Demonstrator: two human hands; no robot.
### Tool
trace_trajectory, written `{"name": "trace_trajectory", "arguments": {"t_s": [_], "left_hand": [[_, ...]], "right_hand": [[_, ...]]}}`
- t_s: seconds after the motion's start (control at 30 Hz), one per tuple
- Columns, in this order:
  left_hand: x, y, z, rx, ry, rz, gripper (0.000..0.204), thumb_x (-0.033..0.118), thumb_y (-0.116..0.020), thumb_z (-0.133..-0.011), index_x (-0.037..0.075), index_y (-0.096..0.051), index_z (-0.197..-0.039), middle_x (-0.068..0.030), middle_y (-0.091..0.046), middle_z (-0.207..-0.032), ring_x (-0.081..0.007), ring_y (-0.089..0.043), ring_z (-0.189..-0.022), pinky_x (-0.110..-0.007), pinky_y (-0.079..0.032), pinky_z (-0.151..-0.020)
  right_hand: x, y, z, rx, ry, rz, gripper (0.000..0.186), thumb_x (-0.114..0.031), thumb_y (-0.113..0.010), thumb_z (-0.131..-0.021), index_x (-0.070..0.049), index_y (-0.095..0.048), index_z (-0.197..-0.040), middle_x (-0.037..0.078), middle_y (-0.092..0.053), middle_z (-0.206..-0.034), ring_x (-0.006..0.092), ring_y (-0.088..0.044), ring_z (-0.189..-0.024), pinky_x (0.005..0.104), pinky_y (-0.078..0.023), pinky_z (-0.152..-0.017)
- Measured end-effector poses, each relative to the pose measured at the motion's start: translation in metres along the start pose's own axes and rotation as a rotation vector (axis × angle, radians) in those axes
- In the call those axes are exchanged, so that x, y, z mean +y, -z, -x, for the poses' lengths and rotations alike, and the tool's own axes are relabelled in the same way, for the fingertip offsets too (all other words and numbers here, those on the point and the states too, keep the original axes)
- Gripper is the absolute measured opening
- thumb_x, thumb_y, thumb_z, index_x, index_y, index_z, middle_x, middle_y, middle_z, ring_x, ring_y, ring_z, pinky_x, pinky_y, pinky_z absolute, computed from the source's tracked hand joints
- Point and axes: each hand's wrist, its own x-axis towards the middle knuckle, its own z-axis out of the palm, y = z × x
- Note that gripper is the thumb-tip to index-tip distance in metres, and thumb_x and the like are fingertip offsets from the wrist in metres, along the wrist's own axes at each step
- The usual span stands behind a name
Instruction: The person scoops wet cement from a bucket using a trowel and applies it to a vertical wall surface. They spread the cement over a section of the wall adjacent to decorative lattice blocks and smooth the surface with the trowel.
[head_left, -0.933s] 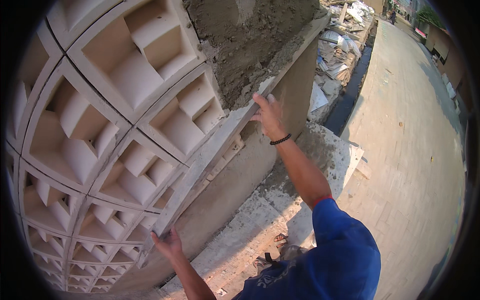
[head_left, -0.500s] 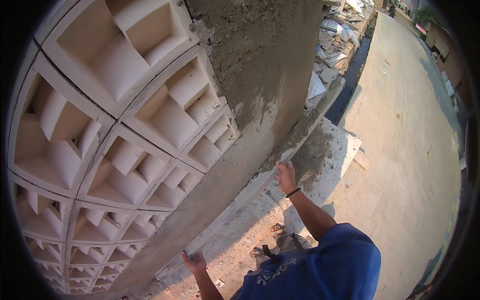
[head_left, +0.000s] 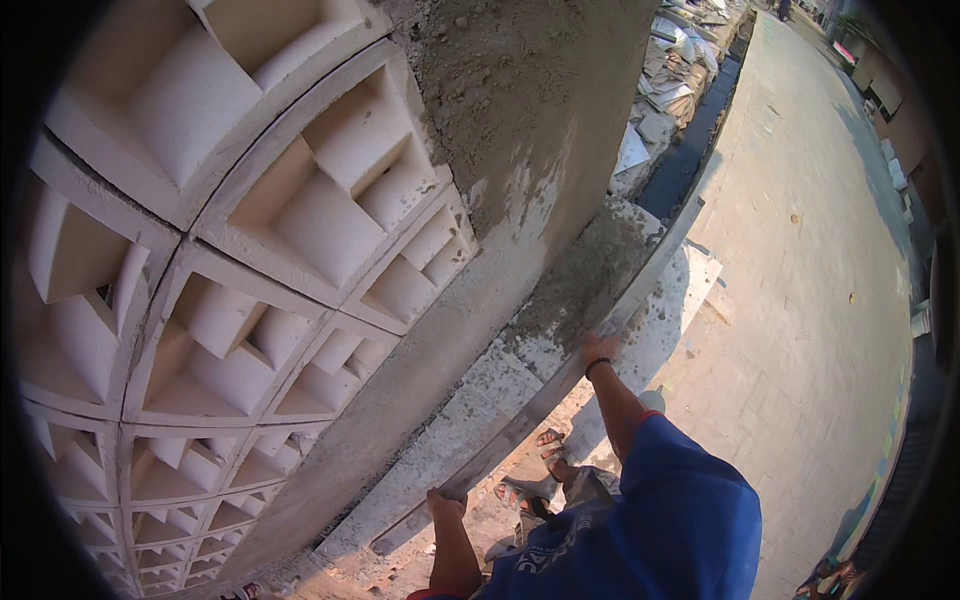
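A long, narrow straightedge (head_left: 527,421) runs diagonally across the view, held in both of my hands. My right hand (head_left: 602,350), with a dark band at the wrist, is closed on its upper half. Lower down, my left hand (head_left: 446,504) grips the bar near its bottom end. A gap separates the bar from the grey plastered wall (head_left: 455,325). The plaster is smooth along the lower strip and rough and darker higher up (head_left: 500,70). My fingers are partly hidden behind the bar.
Cream ventilation blocks (head_left: 330,215) fill the wall on the left. Below the wall, a mortar-spattered ledge (head_left: 520,360) lies beside my sandalled feet (head_left: 550,440). A dark water channel (head_left: 690,150) and heaped rubble (head_left: 660,95) are beyond. A paved road (head_left: 810,280) stretches along the right.
Both hands have pulled the straightedge off the plastered wall, to the right and toward my body. It was lying along the wall before; now the ledge shows between them.
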Motion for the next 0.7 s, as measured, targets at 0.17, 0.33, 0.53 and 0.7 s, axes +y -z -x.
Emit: {"name": "trace_trajectory", "arguments": {"t_s": [0.17, 0.33, 0.53, 0.7], "left_hand": [[0.03, 0.07, 0.035, -0.426, -0.105, 0.169, 0.053, 0.042, -0.069, -0.079, 0.015, -0.057, -0.122, -0.0072, -0.056, -0.128, -0.0318, -0.054, -0.119, -0.052, -0.048, -0.096], [0.085, 0.088, 0.076, -0.602, -0.362, 0.317, 0.075, 0.056, -0.068, -0.079, 0.013, -0.047, -0.136, -0.0086, -0.045, -0.142, -0.0302, -0.042, -0.134, -0.052, -0.037, -0.108], [0.18, 0.091, 0.108, -0.604, -0.536, 0.391, 0.078, 0.061, -0.067, -0.081, 0.017, -0.043, -0.141, -0.0046, -0.04, -0.147, -0.0257, -0.035, -0.136, -0.047, -0.028, -0.112], [0.218, 0.068, 0.134, -0.697, -0.581, 0.415, 0.085, 0.06, -0.067, -0.083, 0.019, -0.033, -0.149, -0.0062, -0.027, -0.157, -0.0298, -0.024, -0.144, -0.047, -0.023, -0.115]], "right_hand": [[-0.003, 0.037, 0.03, -0.192, -0.096, -0.563, 0.057, -0.02, -0.07, -0.074, -0.001, -0.046, -0.122, 0.013, -0.059, -0.115, 0.0294, -0.058, -0.102, 0.0399, -0.048, -0.088], [-0.072, 0.046, 0.07, -0.593, -0.154, -0.76, 0.038, -0.021, -0.068, -0.076, -0.013, -0.053, -0.111, 0.003, -0.055, -0.102, 0.0213, -0.056, -0.09, 0.0396, -0.046, -0.075], [-0.17, 0.032, 0.152, -0.811, -0.055, -0.872, 0.033, -0.023, -0.069, -0.08, -0.017, -0.055, -0.109, 0.0, -0.057, -0.106, 0.0174, -0.054, -0.095, 0.0394, -0.044, -0.074], [-0.215, 0.02, 0.172, -0.817, 0.097, -0.869, 0.048, -0.032, -0.072, -0.082, -0.012, -0.051, -0.121, 0.002, -0.057, -0.114, 0.0177, -0.052, -0.104, 0.0407, -0.044, -0.078]]}}
